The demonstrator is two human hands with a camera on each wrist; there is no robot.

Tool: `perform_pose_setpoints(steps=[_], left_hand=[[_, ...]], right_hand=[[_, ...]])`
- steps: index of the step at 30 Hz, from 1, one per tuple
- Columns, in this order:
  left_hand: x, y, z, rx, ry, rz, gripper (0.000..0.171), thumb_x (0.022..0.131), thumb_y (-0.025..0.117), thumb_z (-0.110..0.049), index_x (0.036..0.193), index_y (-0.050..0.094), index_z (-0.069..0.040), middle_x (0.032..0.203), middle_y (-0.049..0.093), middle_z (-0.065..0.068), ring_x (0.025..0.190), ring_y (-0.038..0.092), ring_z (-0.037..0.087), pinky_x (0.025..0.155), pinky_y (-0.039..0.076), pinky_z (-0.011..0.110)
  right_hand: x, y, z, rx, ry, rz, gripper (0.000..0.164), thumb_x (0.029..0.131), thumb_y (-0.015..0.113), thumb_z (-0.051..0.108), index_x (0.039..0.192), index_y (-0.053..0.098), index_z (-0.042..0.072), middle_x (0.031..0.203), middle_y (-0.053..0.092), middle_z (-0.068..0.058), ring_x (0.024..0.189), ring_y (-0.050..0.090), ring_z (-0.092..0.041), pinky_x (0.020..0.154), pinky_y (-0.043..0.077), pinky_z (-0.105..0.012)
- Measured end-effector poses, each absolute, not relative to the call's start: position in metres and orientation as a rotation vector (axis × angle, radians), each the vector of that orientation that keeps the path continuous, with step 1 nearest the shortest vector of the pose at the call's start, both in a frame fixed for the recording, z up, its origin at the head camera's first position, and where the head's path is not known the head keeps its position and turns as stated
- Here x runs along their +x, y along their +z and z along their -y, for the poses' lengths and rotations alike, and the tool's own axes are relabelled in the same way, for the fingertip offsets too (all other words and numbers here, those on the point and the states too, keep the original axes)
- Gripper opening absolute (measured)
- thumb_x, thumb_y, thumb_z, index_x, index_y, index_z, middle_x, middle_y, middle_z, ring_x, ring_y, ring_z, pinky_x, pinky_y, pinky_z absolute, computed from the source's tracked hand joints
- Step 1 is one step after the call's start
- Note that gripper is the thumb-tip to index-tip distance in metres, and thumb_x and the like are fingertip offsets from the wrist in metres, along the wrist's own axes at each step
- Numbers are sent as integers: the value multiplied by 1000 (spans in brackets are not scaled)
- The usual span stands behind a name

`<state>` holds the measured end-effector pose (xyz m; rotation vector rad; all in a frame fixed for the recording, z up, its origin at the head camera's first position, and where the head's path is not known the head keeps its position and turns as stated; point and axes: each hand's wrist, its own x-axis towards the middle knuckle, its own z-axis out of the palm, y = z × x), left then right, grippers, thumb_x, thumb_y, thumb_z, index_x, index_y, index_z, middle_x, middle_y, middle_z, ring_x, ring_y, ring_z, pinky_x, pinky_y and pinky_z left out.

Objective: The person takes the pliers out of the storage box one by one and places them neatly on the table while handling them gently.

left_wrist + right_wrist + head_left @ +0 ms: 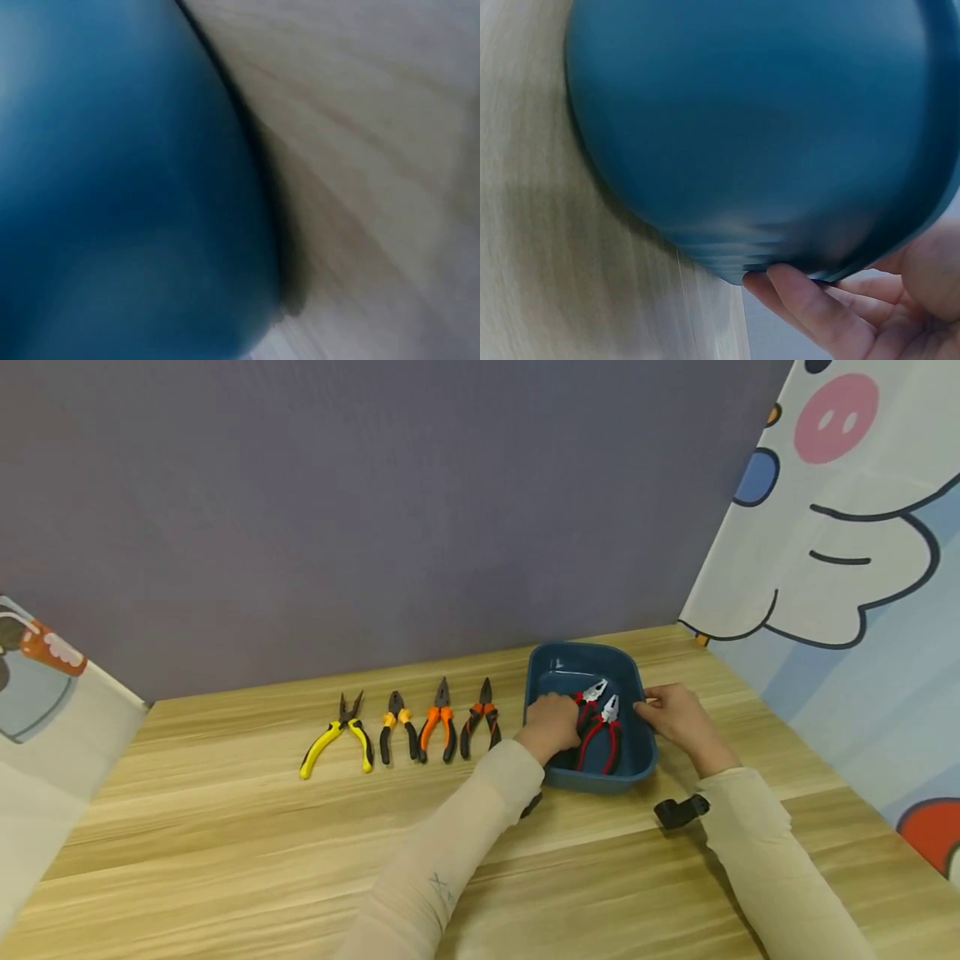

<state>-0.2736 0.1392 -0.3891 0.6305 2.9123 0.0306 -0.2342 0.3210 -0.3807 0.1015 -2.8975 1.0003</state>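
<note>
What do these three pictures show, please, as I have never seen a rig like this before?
There is no robot here, just a person's bare left hand and right hand. The wide picture comes from a camera on the head, looking forward and down. The other two come from wrist cameras and mostly show the blue bin up close; the left one is blurred.

On the wooden table, left of the bin, lie yellow pliers, yellow-and-black pliers, orange pliers and dark pliers. Red-handled pliers show inside the bin.

The left hand reaches into the bin; whether it grips anything there is hidden. The right hand touches the bin's right side.
</note>
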Motion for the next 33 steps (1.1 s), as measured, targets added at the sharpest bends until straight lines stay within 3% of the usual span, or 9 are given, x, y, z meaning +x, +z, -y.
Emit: perform_pose_setpoints(steps=[13, 23, 33], left_hand=[[-274, -392, -145, 573, -65, -2924, 44, 83, 68, -46, 116, 66, -17, 119, 58, 4, 106, 54, 18, 78, 50, 31], [-277, -395, -145, 567, -60, -2946, 36, 82, 69, -47, 107, 71, -20, 116, 59, 5, 102, 56, 19, 74, 51, 31], [-276, -393, -145, 526, -10, -2979, 45, 76, 73, -52, 103, 71, -17, 111, 60, 8, 93, 59, 20, 70, 50, 31]], right_hand=[[-234, -382, -321, 89, 976, 2902, 43, 90, 55, 10, 117, 51, -23, 101, 63, -33, 90, 65, -40, 75, 52, -47], [-235, -382, -321, 110, 980, 2904, 43, 91, 55, 9, 116, 50, -24, 101, 62, -34, 90, 65, -42, 74, 52, -47], [-234, -381, -321, 91, 1002, 2917, 43, 91, 55, 11, 118, 49, -23, 102, 62, -34, 91, 65, -41, 73, 53, -45]])
